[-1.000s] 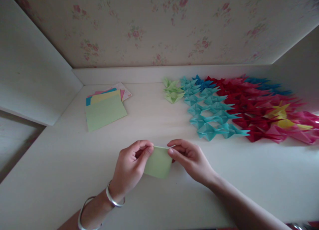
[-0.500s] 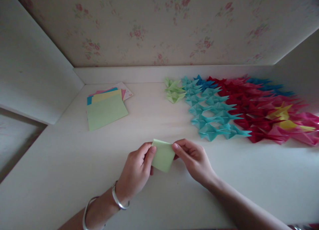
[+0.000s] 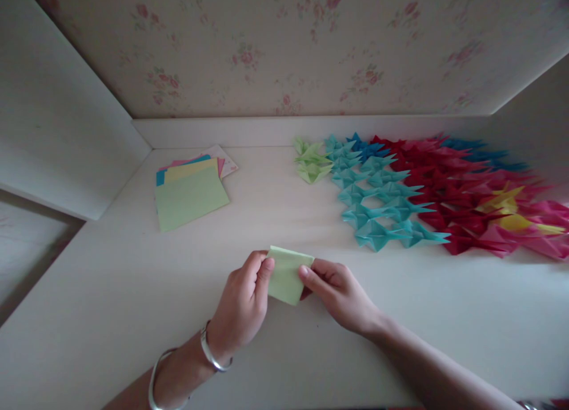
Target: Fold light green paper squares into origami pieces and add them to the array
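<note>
A light green piece of folded paper (image 3: 287,279) is held above the white table between both hands. My left hand (image 3: 246,297) pinches its left edge, thumb on top and fingers behind. My right hand (image 3: 344,294) grips the right edge, with the thumb pressed on the front face and the fingertips hidden behind the paper. Two silver bangles circle my left wrist. Beyond the hands, several light green folded paper cranes (image 3: 313,161) sit near the wall.
At the back left lies a fanned stack of coloured paper sheets (image 3: 193,199), green uppermost. Rows of teal paper cranes (image 3: 373,235), then red ones (image 3: 444,191) and pink ones, fill the right side. A white panel (image 3: 66,102) stands at the left; flowered wallpaper (image 3: 267,54) covers the back.
My right thumb has slid from the paper's upper right corner down and inward onto its face. The left hand and the paper's left edge have shifted slightly left.
</note>
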Demonstrator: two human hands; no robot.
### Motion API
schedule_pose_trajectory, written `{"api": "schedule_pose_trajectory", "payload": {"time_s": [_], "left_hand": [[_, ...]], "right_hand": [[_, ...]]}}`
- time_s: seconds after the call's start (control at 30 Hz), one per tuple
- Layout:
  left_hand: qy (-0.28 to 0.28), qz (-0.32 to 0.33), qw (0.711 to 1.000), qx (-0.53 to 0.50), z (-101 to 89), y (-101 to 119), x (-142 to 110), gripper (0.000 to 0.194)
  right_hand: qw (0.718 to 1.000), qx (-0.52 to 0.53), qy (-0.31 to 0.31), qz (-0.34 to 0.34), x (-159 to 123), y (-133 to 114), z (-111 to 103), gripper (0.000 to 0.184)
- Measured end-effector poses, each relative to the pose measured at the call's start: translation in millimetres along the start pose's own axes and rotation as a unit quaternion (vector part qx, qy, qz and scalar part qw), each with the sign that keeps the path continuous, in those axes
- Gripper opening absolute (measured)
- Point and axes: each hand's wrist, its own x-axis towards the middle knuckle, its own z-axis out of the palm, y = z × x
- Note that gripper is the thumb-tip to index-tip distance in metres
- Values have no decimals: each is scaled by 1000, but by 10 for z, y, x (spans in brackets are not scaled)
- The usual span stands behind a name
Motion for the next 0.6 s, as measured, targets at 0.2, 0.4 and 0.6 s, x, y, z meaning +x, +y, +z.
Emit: {"api": "schedule_pose_trajectory", "payload": {"time_s": [0.2, 0.4, 0.6], "left_hand": [[11, 8, 1000, 4, 1, -3, -11, 26], [18, 7, 1000, 10, 10, -23, -7, 26], [40, 13, 999, 13, -4, -27, -16, 25]], "right_hand": [[1000, -3, -19, -11, -23, -6, -5, 48], [996, 63, -63, 12, -27, -22, 20, 39], [986, 131, -87, 57, -36, -2, 49, 29]]}}
